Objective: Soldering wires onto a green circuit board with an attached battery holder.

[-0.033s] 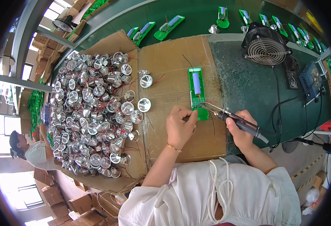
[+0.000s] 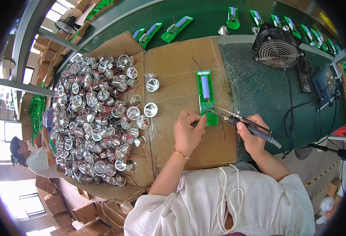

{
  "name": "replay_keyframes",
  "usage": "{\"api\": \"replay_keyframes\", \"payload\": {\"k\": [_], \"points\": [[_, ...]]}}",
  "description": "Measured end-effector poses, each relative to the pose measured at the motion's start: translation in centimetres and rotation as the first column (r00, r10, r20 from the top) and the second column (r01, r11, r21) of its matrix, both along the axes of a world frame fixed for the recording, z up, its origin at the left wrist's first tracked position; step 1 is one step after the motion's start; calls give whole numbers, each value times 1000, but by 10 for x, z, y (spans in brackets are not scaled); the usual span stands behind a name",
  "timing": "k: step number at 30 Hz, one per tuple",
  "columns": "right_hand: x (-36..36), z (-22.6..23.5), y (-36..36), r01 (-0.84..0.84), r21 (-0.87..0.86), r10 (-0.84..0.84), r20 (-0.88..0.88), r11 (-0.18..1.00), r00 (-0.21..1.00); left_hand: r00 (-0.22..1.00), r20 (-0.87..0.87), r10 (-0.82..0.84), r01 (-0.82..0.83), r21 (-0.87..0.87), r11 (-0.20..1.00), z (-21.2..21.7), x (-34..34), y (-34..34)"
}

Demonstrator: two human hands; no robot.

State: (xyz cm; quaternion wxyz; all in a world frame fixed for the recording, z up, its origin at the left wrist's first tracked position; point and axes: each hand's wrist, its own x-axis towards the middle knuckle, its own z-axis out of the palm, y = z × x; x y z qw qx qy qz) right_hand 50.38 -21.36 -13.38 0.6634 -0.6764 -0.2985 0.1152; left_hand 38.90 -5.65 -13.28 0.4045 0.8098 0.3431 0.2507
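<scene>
A heap of shiny cups (image 2: 96, 118) crowds the left of the cardboard (image 2: 175, 74), and a black fan (image 2: 278, 54) blocks the far right of the table (image 2: 255, 90); bare cardboard opens beyond the left hand (image 2: 188, 131), while a soldering iron (image 2: 262, 134) bars the green case's (image 2: 212, 120) near right.

The bright green casing (image 2: 212, 120) holds a lavender cell (image 2: 205, 87), with tan cardboard (image 2: 171, 102) beneath it, silver reflectors (image 2: 91, 99) to its left, and, to its right, a black-and-grey soldering iron (image 2: 258, 132), a dark green bench (image 2: 255, 90) and yellow-and-black striped floor tape (image 2: 321, 174).
</scene>
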Motion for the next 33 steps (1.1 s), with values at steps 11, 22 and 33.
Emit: {"api": "replay_keyframes", "payload": {"k": [11,22,33], "points": [[-1,-2,-3,43,62,-37,-92,997,995,1000,2,6,-6,-15,1000,2,0,1],[1,-2,7,-28,49,30,-42,998,999,999,-36,34,-36,-77,996,4,7,3],[1,-5,10,14,15,-8,-330,1000,944,998,-32,54,-57,-100,993,2,8,4]]}}
